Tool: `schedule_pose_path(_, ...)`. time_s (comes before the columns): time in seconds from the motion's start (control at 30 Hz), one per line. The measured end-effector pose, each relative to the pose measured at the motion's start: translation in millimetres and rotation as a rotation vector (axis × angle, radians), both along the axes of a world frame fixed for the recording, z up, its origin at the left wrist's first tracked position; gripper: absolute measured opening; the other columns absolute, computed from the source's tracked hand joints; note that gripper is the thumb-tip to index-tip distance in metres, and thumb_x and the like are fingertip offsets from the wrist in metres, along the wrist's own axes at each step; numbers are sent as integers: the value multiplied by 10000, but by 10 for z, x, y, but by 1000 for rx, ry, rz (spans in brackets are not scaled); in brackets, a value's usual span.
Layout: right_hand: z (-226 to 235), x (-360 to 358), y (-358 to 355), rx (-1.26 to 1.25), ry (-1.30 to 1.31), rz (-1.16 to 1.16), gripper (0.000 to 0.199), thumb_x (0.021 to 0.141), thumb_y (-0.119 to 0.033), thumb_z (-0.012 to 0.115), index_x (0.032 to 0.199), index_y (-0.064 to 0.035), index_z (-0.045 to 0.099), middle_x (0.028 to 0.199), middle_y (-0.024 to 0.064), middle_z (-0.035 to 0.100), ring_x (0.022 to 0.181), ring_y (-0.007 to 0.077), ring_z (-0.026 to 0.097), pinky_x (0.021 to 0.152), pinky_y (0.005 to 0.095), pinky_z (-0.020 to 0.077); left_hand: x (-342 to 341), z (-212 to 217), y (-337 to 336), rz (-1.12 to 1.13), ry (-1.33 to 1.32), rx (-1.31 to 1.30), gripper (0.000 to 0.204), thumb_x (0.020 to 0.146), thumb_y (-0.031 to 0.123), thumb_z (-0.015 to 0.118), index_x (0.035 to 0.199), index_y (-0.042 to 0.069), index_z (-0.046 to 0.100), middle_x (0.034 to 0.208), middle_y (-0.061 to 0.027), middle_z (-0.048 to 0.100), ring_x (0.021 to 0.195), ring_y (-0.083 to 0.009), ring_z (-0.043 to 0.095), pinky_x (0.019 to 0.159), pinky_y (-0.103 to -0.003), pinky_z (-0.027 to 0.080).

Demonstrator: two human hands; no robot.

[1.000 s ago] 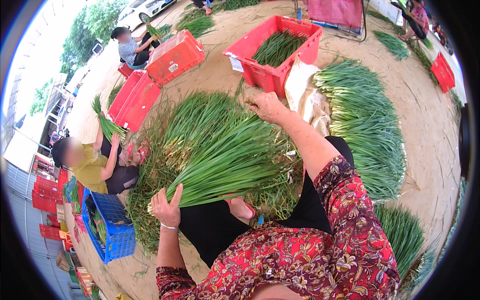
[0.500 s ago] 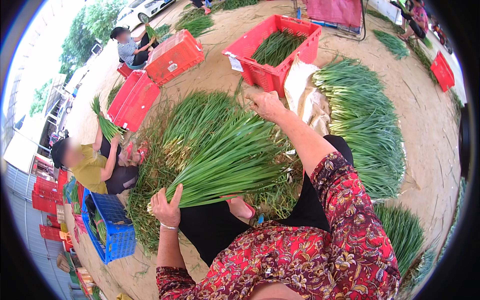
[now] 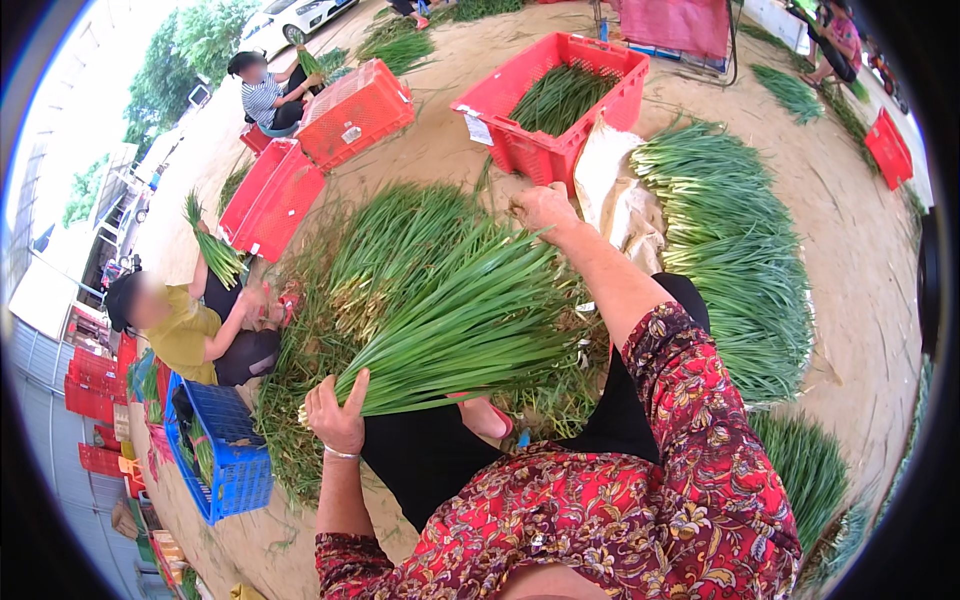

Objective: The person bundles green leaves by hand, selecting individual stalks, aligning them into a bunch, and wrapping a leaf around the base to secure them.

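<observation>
- The bundle of green onions (image 3: 470, 325) lies across the person's lap, above the loose heap of greens (image 3: 400, 250) on the sandy ground (image 3: 850, 250); its root end points down-left and its leaf tips fan out up-right.
- Since a second ago almost nothing has shifted: the bundle sits at the same slant and both hands keep their places, so the work looks to be at a pause for gathering or evening the stalks, not a lift or a set-down.
- The left hand (image 3: 335, 415) is curled around the root end of the bundle, thumb up along the stalks, holding them together.
- The right hand (image 3: 543, 207) reaches out over the leaf tips, fingers bent and closed on a few blades; just how tightly cannot be told.
- Beyond it stands a red crate (image 3: 500, 100) with greens inside, and a long row of laid-out bunches (image 3: 740, 250) runs along the right.
- To the left a seated co-worker (image 3: 185, 335) holds a small bunch beside a blue crate (image 3: 225, 470).
</observation>
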State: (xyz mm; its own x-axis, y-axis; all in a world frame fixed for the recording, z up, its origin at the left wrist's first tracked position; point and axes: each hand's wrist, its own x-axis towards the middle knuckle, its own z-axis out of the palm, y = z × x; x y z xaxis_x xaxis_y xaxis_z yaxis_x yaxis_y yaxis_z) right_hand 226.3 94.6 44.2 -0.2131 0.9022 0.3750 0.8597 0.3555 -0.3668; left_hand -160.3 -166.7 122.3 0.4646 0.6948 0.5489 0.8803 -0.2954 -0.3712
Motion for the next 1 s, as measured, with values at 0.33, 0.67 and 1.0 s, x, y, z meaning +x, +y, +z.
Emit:
schedule_pose_path(0.33,415,353,-40,-410,1229,-54,246,819,-235,617,816,-5,706,607,56,613,583,151,593,608,306,490,-101,-100,-37,85,-65,41,494,808,98,586,1270,271,595,977,-174,575,829,-351,588,733,-447,482)
schedule_pose_path(0.67,608,403,-296,-288,354,-105,203,830,-191,589,949,-66,696,904,162,667,862,324,654,790,401,510,-219,-191,-94,169,-107,64,448,810,172,643,1256,193,615,1010,-181,582,876,-358,594,764,-453,481)
schedule_pose_path(1.0,535,201,-240,-105,840,58,292,896,-136,509,1120,15,620,986,137,678,936,223,630,824,336,490,-170,-152,-60,139,-97,49,451,812,175,651,1260,195,607,1011,-193,573,865,-369,590,749,-459,478)
